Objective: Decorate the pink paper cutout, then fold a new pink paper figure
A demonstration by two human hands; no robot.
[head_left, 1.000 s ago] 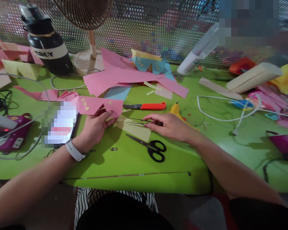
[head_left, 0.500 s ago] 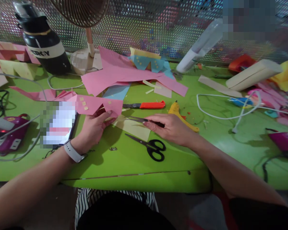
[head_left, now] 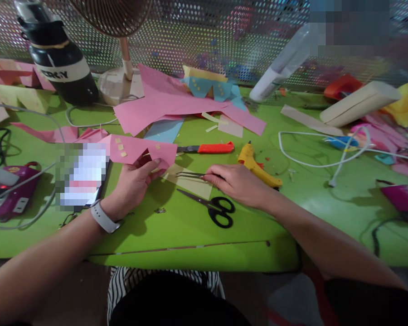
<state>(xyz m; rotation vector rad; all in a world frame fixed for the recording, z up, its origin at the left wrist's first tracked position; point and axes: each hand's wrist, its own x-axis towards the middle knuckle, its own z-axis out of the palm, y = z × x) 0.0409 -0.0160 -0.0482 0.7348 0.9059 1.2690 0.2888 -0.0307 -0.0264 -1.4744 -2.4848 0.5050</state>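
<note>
My left hand [head_left: 138, 181] pinches the lower edge of a pink paper cutout [head_left: 132, 149] with a notch and small pale yellow squares stuck on it. Between thumb and fingers of my right hand [head_left: 236, 183] is a pair of dark tweezers [head_left: 192, 174], their tips pointing left over a pale yellow paper sheet [head_left: 200, 186]. I cannot make out anything between the tips. Black-handled scissors [head_left: 214, 209] lie just below that sheet. Beyond the hands are a red-handled utility knife [head_left: 216, 148] and a yellow glue gun [head_left: 255, 167].
A phone [head_left: 83, 176] lies left of my left hand. Pink paper [head_left: 163, 99] and a blue cutout [head_left: 207, 88] are behind the knife. A black bottle [head_left: 63, 63], a fan [head_left: 124, 59] and a white cable [head_left: 302, 165] also occupy the green table [head_left: 190, 253].
The tweezers in my right hand have drawn back slightly from the pink cutout and dropped lower over the yellow sheet. The pink cutout has shifted a little to the right.
</note>
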